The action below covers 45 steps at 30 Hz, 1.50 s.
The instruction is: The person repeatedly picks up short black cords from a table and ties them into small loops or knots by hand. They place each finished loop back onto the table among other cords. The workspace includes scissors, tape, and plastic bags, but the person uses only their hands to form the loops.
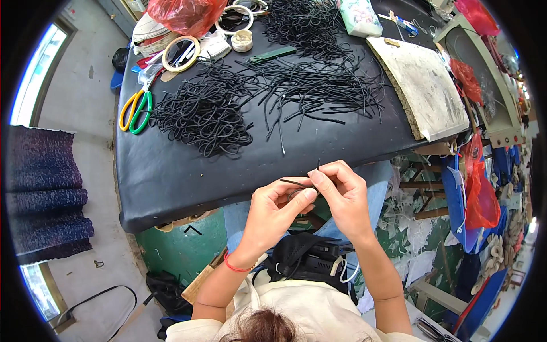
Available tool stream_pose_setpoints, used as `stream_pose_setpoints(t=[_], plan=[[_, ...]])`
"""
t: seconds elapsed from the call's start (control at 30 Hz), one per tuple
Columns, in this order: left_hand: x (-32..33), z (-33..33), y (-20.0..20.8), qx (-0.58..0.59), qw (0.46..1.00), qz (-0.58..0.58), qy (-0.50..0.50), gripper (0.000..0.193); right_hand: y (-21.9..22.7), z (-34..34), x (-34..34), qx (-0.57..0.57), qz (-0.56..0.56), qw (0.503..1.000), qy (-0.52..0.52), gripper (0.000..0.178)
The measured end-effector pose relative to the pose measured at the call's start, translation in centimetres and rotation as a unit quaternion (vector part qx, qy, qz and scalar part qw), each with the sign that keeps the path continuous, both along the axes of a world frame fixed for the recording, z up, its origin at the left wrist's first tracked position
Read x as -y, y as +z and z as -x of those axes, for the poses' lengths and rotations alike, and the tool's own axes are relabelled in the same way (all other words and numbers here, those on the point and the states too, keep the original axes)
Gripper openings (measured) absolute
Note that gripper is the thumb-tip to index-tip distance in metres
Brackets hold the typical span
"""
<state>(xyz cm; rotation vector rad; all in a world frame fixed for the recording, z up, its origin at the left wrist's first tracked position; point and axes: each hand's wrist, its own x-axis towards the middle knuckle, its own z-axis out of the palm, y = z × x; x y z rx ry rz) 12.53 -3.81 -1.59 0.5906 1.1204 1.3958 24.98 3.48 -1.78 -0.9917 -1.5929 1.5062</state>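
Observation:
My left hand [272,212] and my right hand [346,199] meet just off the front edge of the table. Both pinch a thin black cord [292,182] between thumb and fingers. One cord end sticks out to the left and another points up by the right thumb; a small loop shows between the hands, and the rest is hidden by the fingers. Beyond the hands on the table lie a pile of looped black cords [202,117] at left and a spread of straighter black cords [325,85] at right.
Scissors [150,104] with yellow and green handles lie at the table's left edge. Tape rolls [165,60] and a red plastic bag [185,14] sit at the far left. Another cord heap [305,23] is behind. A stained white board [427,85] rests at right.

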Motion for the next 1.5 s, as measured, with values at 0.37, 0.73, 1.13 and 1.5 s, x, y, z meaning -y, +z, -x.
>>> stream_pose_setpoints(t=[0.37, 0.73, 1.13, 1.5], plan=[[0.3, -0.1, -0.6, -0.177, 0.983, -0.042, -0.024, 0.014, 0.2, 0.3, 0.6, 0.042, -0.011, 0.997, -0.061, 0.012], [-0.1, 1.9, -0.6, 0.030, 0.998, 0.033, -0.052, 0.013, 1.9, 0.2, 1.0, 0.123, -0.059, 0.990, 0.038, 0.017], [0.3, 1.7, -0.6, 0.060, 0.997, 0.036, -0.036, 0.041, -0.3, -1.1, -1.1, -0.068, 0.240, 0.967, 0.049, 0.051], [0.8, 1.5, -1.3, -0.083, 0.996, 0.015, 0.026, 0.036, -0.9, -0.9, -0.3, 0.000, 0.145, 0.987, 0.073, 0.025]])
